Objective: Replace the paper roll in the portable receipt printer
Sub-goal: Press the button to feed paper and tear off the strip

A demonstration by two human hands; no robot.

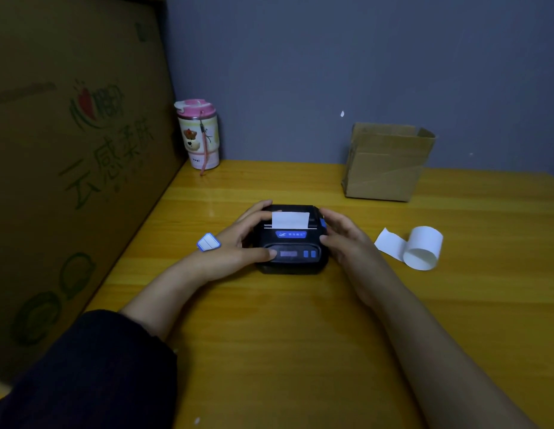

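A black portable receipt printer [292, 243] with blue buttons rests on the yellow wooden table [300, 320]. Its lid is closed, and a short strip of white paper [290, 219] sticks up from the slot. My left hand [238, 243] grips the printer's left side, its thumb on the front panel by the small display. My right hand [343, 235] lies against the printer's right side with fingers spread near a blue side latch. A loose white paper roll [422, 247], partly unwound, lies on the table to the right of the printer.
A small blue-edged label [208, 242] lies just left of my left hand. An open brown cardboard box [384, 162] stands at the back right. A pink-lidded tumbler [197, 134] is in the back left corner. A large printed carton [68, 165] walls off the left side.
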